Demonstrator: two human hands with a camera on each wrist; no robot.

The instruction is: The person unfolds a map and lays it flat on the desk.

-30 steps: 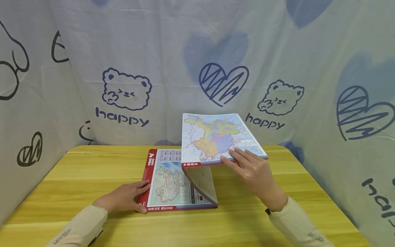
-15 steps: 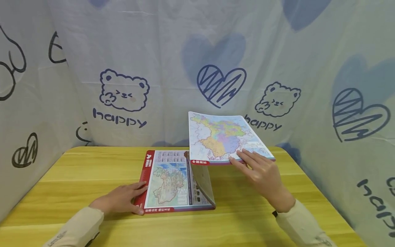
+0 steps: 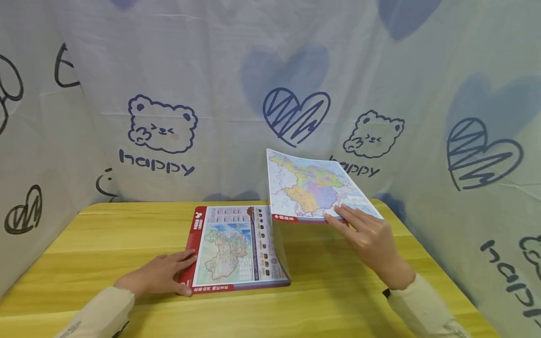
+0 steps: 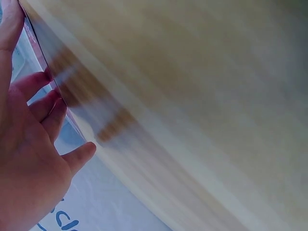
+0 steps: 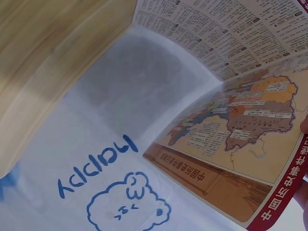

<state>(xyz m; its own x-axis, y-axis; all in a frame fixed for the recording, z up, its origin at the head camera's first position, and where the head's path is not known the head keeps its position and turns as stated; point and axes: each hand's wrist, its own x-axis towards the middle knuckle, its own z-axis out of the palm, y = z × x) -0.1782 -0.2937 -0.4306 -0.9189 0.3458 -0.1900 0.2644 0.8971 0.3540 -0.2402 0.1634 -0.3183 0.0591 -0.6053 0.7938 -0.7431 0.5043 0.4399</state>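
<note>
A folded map (image 3: 228,253) with glossy panels lies on the table, its left panel flat and edged in red. My left hand (image 3: 156,272) rests on that red left edge, fingers fairly straight and thumb near the front corner; in the left wrist view its fingertips (image 4: 55,108) touch the edge. The raised panel (image 3: 313,188), printed with a colourful map, is held up above the table at the right. My right hand (image 3: 367,237) pinches its near right edge, thumb underneath hidden in the head view. Seen from the right wrist, the inner panels (image 5: 260,115) carry text and another map.
The yellow wood-grain table (image 3: 122,244) extends to both sides of the map. A pale curtain (image 3: 228,126) with hearts, bears and "happy" lettering hangs behind the table and along both sides.
My right hand has carried the raised panel rightward, so the fold has opened wider and more of the lower panel shows. The left hand keeps its place on the red edge.
</note>
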